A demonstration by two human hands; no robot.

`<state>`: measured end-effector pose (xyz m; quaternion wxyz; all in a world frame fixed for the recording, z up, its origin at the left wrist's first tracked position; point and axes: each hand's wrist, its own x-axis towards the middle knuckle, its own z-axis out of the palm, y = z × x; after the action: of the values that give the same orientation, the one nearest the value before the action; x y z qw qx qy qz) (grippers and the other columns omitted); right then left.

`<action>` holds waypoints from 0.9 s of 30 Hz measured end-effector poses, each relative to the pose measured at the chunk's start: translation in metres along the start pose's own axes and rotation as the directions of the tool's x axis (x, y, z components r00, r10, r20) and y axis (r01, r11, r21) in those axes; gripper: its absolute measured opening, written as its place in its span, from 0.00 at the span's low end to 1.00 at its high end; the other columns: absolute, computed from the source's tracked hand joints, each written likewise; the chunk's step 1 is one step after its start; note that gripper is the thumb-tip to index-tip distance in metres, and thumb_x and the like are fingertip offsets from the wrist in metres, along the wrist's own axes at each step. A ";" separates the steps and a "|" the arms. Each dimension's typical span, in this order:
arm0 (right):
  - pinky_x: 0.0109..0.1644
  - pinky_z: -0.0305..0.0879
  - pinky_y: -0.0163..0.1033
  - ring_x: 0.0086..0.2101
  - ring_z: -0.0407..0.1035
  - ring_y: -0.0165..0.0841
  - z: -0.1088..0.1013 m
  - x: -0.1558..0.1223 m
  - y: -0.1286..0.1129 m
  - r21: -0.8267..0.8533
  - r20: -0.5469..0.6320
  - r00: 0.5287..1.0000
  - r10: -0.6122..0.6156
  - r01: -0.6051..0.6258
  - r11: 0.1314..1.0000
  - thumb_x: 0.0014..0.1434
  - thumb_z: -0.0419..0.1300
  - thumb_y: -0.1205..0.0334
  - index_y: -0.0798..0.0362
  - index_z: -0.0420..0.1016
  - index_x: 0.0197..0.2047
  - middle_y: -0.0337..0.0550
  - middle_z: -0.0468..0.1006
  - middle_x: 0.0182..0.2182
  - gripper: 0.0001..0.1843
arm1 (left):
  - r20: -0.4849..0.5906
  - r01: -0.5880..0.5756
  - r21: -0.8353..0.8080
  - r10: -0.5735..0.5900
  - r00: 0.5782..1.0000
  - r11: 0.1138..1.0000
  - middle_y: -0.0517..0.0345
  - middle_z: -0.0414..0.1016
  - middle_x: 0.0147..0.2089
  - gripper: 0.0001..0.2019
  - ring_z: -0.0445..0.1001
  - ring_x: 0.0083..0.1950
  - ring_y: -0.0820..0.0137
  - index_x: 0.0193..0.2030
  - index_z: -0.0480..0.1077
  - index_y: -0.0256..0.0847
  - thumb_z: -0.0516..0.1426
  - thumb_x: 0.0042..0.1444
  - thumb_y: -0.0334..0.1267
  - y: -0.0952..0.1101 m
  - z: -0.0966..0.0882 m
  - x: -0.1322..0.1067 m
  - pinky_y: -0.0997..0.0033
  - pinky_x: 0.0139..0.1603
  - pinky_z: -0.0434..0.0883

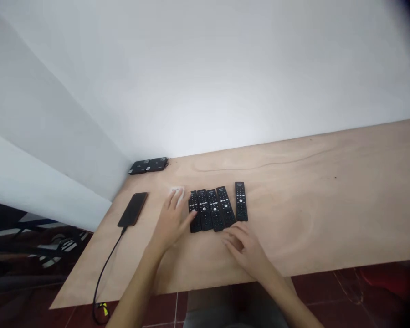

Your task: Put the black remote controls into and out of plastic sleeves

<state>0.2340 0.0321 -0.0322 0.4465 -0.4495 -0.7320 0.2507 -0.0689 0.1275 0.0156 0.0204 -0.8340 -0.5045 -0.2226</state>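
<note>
Several black remote controls lie face up on the wooden table. On the left they form a close row: the leftmost remote control (195, 223), a second remote control (205, 212), a third remote control (215, 212) and a slightly slanted remote control (226, 206). Across a gap to the right lies a separate remote control (241, 202). My left hand (171, 218) has its fingers spread, its thumb at the leftmost remote. Its fingertips overlap a small white item (178, 188), too covered to name. My right hand (246, 249), loosely curved with thumb and fingers apart, is just below the slanted and separate remotes.
A phone (133, 209) with a black cable (105, 264) lies at the left of the table (328, 205). Two flat black boxes (148, 165) sit at the back left corner. A white wall (225, 77) runs behind. The table's front edge is close to me.
</note>
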 end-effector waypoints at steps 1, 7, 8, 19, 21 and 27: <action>0.60 0.76 0.56 0.53 0.75 0.49 -0.004 0.001 0.004 -0.068 -0.034 0.999 -0.017 0.014 0.998 0.73 0.64 0.60 0.46 0.80 0.60 0.52 0.79 0.51 0.14 | 0.005 -0.042 -0.017 0.042 0.999 0.999 0.48 0.52 0.86 0.33 0.51 0.86 0.46 0.81 0.60 0.51 0.58 0.74 0.54 0.016 0.000 -0.006 0.36 0.83 0.57; 0.72 0.63 0.75 0.76 0.53 0.64 -0.032 0.015 0.035 -0.434 0.089 0.996 0.013 0.027 0.900 0.70 0.69 0.53 0.35 0.65 0.79 0.52 0.54 0.81 0.38 | 0.042 0.056 -0.078 -0.053 0.998 0.995 0.44 0.56 0.84 0.34 0.52 0.85 0.37 0.79 0.66 0.53 0.66 0.69 0.53 0.070 0.036 -0.041 0.27 0.77 0.66; 0.72 0.64 0.74 0.76 0.53 0.62 -0.035 0.016 0.041 -0.445 0.113 0.994 0.009 0.043 0.894 0.71 0.68 0.53 0.35 0.66 0.78 0.51 0.54 0.81 0.36 | 0.028 0.073 -0.080 -0.071 0.997 0.994 0.44 0.60 0.83 0.31 0.55 0.84 0.37 0.77 0.69 0.52 0.66 0.69 0.51 0.071 0.042 -0.044 0.27 0.76 0.67; 0.74 0.70 0.64 0.73 0.64 0.51 -0.045 0.015 0.054 -0.320 0.089 0.991 -0.096 0.119 0.940 0.76 0.60 0.65 0.45 0.81 0.66 0.52 0.71 0.73 0.20 | 0.030 -0.044 -0.139 0.049 0.998 0.989 0.49 0.69 0.78 0.19 0.61 0.83 0.44 0.69 0.76 0.51 0.62 0.73 0.40 0.066 0.049 -0.029 0.36 0.74 0.74; 0.74 0.69 0.65 0.73 0.64 0.52 -0.045 0.015 0.050 -0.326 0.099 0.991 -0.094 0.121 0.937 0.75 0.60 0.65 0.44 0.76 0.71 0.52 0.68 0.75 0.24 | 0.038 -0.043 -0.145 0.049 0.998 0.989 0.48 0.69 0.78 0.20 0.61 0.83 0.45 0.69 0.76 0.50 0.62 0.73 0.39 0.065 0.050 -0.024 0.36 0.74 0.74; 0.74 0.69 0.68 0.76 0.59 0.54 -0.044 0.016 0.045 -0.350 0.156 0.981 -0.112 0.161 0.923 0.74 0.63 0.65 0.39 0.73 0.74 0.52 0.64 0.77 0.28 | 0.050 -0.093 -0.128 0.100 0.994 0.987 0.47 0.61 0.82 0.29 0.53 0.85 0.44 0.78 0.66 0.51 0.62 0.72 0.39 0.073 0.041 -0.019 0.31 0.79 0.66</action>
<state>0.2892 0.0658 -0.0385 0.3228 -0.4538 -0.8233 0.1096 0.0003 0.0865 -0.0143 -0.0353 -0.8629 -0.4490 -0.2292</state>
